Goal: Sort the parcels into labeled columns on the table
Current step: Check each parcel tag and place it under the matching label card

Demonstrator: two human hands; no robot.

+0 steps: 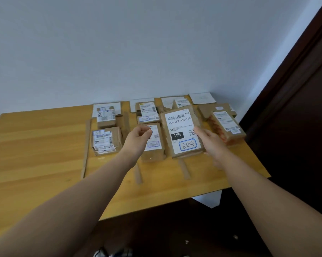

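Against the pale wall, on the light wooden table [45, 145], we see brown cardboard parcels lying in columns parted by thin cardboard strips [184, 168], with white paper sheets [202, 98] at the far ends. Our right hand [211, 143] grips the large flat brown parcel with the white "15H" label [181, 133] by its right edge, thumb on top, fingers beneath, holding it tilted over the third column. Our left hand [138, 137] hovers loosely curled and holding nothing, above the small brown box [152, 145] in the second column. Two taped brown boxes [105, 130] fill the first column; a long brown parcel with red print [226, 127] lies in the fourth.
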